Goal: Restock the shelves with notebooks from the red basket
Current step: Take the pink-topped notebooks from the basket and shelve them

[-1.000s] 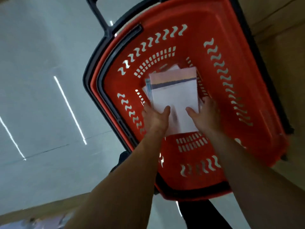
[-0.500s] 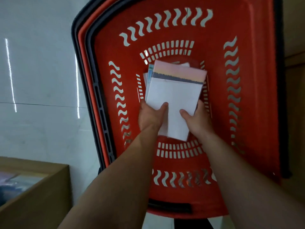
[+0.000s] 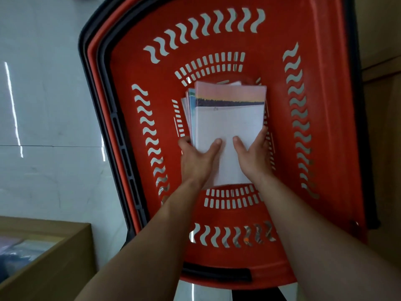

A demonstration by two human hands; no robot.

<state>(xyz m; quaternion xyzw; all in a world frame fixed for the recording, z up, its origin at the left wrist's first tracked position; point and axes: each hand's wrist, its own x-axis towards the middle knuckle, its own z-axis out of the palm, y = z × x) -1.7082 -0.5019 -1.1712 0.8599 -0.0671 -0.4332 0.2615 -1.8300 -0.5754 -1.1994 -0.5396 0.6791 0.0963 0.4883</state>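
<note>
While I look straight down, the red basket (image 3: 321,148) fills most of my view, w/ a black rim (image 3: 112,127) down its left side & wavy slots in its walls. Pale glossy floor (image 3: 43,105) lies left of it, w/ thin light streaks. At bottom left sits a wooden shelf bin (image 3: 54,268), apart from the basket; sth. lies inside, too dim to tell what. Brown wooden panels (image 3: 382,127) run along the right edge, just beside the basket.

The stack of notebooks (image 3: 230,120) is inside the basket, approx. mid, over its slotted bottom; can't tell if it rests there or is lifted clear. Top one has a white cover w/ a pink sky & dark treeline band at the far end. A few others fan out under it on the left, blue edges showing.

My left hand (image 3: 196,164) grips the stack's near left corner: left thumb (image 3: 213,146) flat on the top cover, other fingers curled round the left edge, mostly hidden. My right hand (image 3: 255,159) grips the near right side: right thumb (image 3: 238,142) on the cover, fingers wrapped round the right edge. Thumbs are near each other, not touching.
</note>
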